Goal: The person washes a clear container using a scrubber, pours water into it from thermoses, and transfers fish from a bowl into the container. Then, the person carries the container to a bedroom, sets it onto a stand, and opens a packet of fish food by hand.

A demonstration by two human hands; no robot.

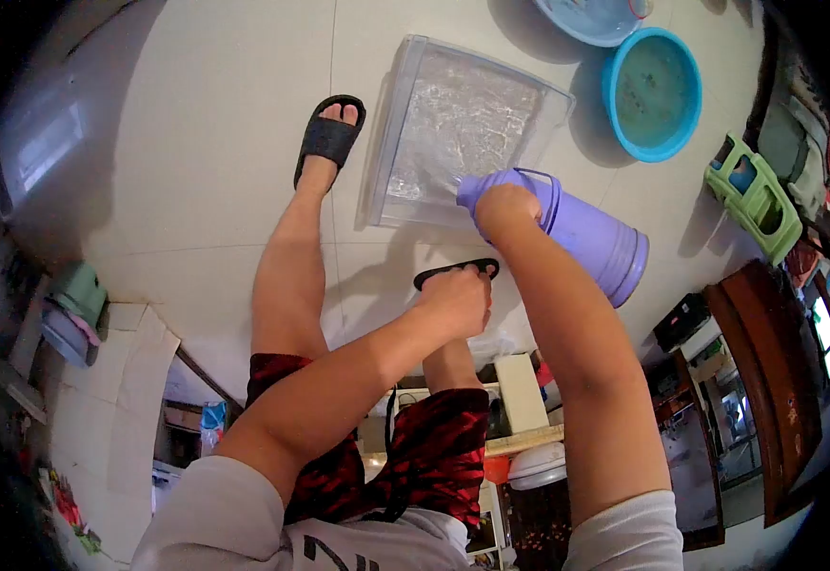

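My right hand (507, 211) is wrapped round the upper part of a purple thermos flask (591, 238), near its handle. The flask is tilted, its mouth over the near edge of a clear plastic drawer (398, 143) on the floor. Water streams from the mouth into the drawer, and the surface inside is rippled and glinting. My left hand (460, 301) is held above my sandalled foot, nearer to my body than the drawer. Its fingers are curled in, and whatever they hold, if anything, is hidden.
Beyond the drawer stand a turquoise basin (614, 95) of cloudy water and a pale blue basin (582, 36). A green plastic stool (756, 202) is at the right. My feet, in black sandals, are beside the drawer.
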